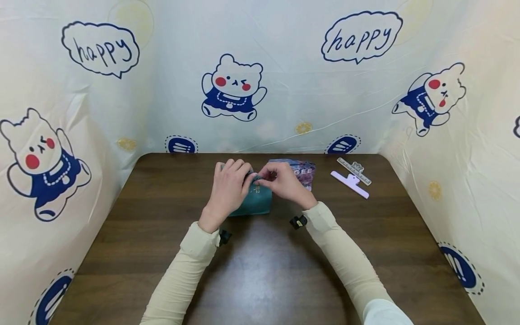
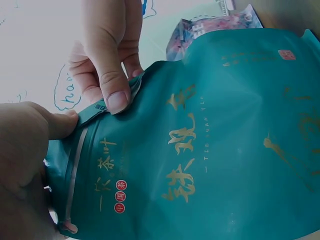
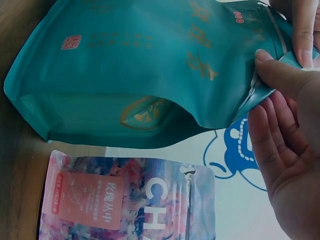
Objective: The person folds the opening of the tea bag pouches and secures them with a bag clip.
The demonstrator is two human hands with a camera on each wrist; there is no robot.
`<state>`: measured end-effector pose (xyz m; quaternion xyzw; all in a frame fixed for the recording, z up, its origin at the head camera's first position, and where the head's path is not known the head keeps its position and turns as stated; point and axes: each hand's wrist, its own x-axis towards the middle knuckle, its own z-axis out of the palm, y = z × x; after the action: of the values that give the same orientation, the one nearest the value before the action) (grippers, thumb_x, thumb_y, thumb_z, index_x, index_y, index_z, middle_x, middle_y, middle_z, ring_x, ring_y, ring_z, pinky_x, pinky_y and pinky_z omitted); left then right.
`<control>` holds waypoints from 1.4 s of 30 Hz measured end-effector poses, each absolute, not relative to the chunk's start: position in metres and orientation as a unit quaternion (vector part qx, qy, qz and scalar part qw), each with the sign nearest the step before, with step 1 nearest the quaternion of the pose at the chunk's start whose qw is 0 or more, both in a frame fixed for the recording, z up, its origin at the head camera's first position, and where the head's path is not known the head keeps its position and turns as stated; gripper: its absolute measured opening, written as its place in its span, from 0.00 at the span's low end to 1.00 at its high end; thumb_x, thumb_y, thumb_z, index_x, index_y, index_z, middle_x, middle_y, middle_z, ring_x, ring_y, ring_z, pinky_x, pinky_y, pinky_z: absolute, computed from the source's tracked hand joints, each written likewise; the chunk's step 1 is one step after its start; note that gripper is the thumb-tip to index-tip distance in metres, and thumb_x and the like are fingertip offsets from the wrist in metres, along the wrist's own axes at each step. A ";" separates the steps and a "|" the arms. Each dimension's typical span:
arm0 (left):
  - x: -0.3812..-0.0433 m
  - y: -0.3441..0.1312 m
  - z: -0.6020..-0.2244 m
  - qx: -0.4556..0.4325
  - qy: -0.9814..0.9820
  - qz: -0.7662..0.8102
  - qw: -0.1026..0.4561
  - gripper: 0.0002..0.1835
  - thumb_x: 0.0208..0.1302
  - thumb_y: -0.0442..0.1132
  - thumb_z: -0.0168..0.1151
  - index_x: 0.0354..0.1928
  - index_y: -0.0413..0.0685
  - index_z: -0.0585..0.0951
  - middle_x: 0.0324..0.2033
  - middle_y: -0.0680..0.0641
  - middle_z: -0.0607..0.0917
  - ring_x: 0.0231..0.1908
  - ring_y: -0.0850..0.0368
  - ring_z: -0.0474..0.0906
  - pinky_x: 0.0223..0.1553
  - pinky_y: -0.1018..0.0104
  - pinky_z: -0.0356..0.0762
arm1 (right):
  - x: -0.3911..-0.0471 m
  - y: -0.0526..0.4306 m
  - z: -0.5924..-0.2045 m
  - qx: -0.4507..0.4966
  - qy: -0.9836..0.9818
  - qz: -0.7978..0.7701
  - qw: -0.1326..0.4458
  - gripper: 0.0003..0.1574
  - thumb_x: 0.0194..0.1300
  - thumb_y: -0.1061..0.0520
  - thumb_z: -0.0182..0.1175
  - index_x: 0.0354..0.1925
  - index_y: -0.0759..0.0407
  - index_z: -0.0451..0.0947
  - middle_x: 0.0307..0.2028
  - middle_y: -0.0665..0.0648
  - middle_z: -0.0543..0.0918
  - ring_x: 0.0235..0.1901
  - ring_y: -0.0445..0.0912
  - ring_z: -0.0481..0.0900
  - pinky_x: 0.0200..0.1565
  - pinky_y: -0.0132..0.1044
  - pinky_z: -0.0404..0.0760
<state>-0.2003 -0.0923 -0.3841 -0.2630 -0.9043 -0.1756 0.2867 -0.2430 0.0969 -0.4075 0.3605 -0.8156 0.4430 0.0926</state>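
On the brown wooden surface, we see the teal tea pouch upright, contents hidden, its top edge pinched by the left grip and right grip. We judge the work at its mouth unfinished, unsure whether it is sealed. The purple-pink CHAGEE pouch behind also hides its contents; the lilac clip and clear clip remain unattached.
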 end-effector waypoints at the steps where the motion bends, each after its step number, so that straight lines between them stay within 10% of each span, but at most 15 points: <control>1: -0.200 -0.092 -0.384 -0.264 -0.904 -0.175 0.287 0.07 0.64 0.46 0.58 0.35 0.52 0.77 0.33 0.50 0.77 0.36 0.52 0.68 0.40 0.53 0.59 | -0.242 0.097 -0.407 0.363 -0.814 0.444 0.092 0.04 0.54 0.59 0.68 0.30 0.53 0.82 0.26 0.46 0.80 0.23 0.39 0.74 0.28 0.31 0.77; 23: -0.203 -0.090 -0.385 -0.254 -0.906 -0.198 0.275 0.09 0.67 0.46 0.54 0.35 0.52 0.80 0.30 0.51 0.77 0.35 0.53 0.68 0.45 0.51 0.59 | -0.223 0.099 -0.383 0.364 -0.782 0.506 0.005 0.06 0.55 0.64 0.66 0.34 0.65 0.82 0.30 0.58 0.82 0.27 0.49 0.78 0.33 0.40 0.81; 42: -0.204 -0.104 -0.378 -0.290 -0.898 -0.212 0.253 0.07 0.63 0.47 0.60 0.35 0.53 0.81 0.31 0.54 0.80 0.34 0.55 0.71 0.39 0.59 0.63 | -0.230 0.094 -0.396 0.408 -0.733 0.540 0.074 0.06 0.54 0.67 0.65 0.33 0.68 0.84 0.29 0.59 0.83 0.25 0.43 0.76 0.27 0.35 0.75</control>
<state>-0.2041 -0.1039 -0.3784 -0.2903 -0.8982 -0.2124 0.2527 -0.2302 0.0936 -0.3965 0.4076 -0.7326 0.5401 0.0737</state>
